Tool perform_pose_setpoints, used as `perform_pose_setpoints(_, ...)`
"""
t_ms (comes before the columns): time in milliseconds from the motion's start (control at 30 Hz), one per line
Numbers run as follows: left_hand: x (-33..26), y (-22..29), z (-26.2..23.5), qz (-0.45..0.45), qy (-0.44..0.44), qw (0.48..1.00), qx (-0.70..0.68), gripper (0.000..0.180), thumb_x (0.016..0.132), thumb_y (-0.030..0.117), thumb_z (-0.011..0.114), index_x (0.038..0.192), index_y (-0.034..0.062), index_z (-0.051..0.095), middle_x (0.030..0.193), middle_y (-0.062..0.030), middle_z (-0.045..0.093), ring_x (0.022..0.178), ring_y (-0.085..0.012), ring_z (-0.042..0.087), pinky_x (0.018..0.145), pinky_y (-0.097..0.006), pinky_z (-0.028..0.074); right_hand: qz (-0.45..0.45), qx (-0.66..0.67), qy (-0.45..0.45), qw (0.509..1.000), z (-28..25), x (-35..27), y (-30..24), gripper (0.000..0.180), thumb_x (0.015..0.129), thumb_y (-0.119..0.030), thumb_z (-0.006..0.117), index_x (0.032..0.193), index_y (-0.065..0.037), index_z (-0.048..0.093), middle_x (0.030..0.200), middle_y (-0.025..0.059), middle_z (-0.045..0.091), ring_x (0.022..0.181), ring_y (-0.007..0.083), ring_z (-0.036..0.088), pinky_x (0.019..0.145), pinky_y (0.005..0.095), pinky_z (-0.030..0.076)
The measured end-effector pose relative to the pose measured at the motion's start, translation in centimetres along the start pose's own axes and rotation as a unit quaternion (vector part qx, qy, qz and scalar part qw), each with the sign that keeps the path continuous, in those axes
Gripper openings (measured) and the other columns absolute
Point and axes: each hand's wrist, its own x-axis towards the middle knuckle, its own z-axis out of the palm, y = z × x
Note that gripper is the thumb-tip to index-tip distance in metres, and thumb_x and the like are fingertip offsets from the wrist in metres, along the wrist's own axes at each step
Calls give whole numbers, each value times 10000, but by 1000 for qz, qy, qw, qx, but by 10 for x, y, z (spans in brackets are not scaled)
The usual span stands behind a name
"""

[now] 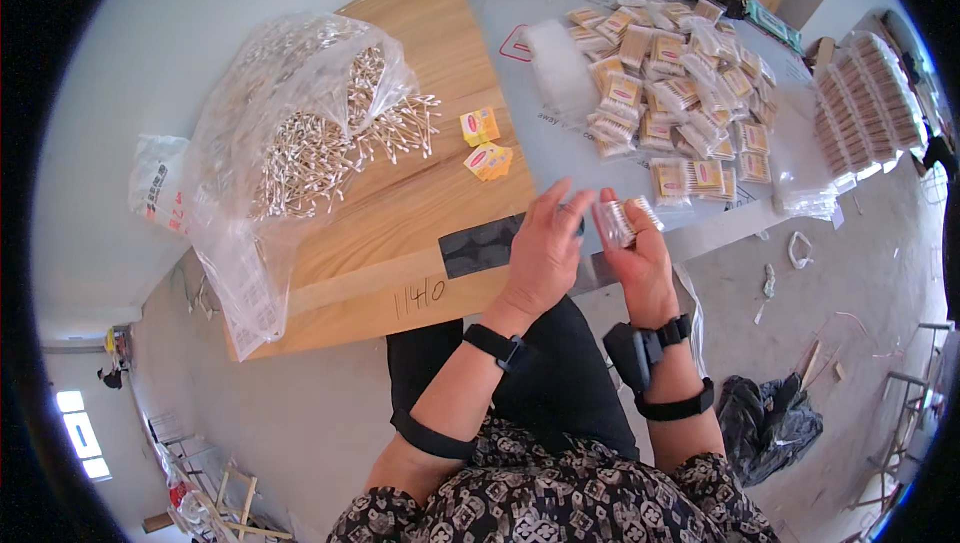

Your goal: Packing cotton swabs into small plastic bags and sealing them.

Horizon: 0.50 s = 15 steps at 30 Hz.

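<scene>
One small clear plastic packet of wooden cotton swabs is held above the near edge of the light wooden board surface, in front of the person's body. To do this well, I think the packet should stay level, so the swabs do not slip out. The right hand grips it, fingers closed around its lower part. The left hand has fingers half open and touches the packet's left end. Behind the board's far right corner lies a heap of finished packets; on the board's left part sits a big transparent bag of loose swabs, and two small yellow labels lie near the bag.
</scene>
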Motion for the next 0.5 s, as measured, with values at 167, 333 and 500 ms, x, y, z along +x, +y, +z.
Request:
perform_pose_setpoints(167, 9, 11, -11, 215, -55, 971, 85, 429, 782, 87, 606, 1209, 118, 624, 1284, -143, 545, 1158, -303, 545, 959, -374, 489, 202, 180, 19, 963, -12, 6, -8, 195, 961, -164, 568, 1100, -27, 562, 1018, 104, 648, 916, 239, 657, 800, 367, 572)
perform_pose_setpoints(333, -4, 13, -42, 282, -32, 948, 143, 376, 737, 100, 635, 1111, 75, 666, 1202, -119, 591, 1084, -283, 584, 922, -362, 513, 261, 184, -3, 948, 1, -10, 6, 206, 980, -209, 541, 1093, -37, 560, 1050, 119, 642, 954, 255, 645, 838, 402, 558)
perform_pose_setpoints(500, -23, 11, -81, 224, -21, 964, 142, 281, 754, 77, 664, 1035, 57, 680, 1043, -98, 605, 952, -271, 602, 799, -360, 534, 244, 201, -123, 941, 34, -45, 24, 385, 1009, -357, 468, 1172, -12, 518, 1071, 146, 639, 973, 269, 643, 859, 453, 539)
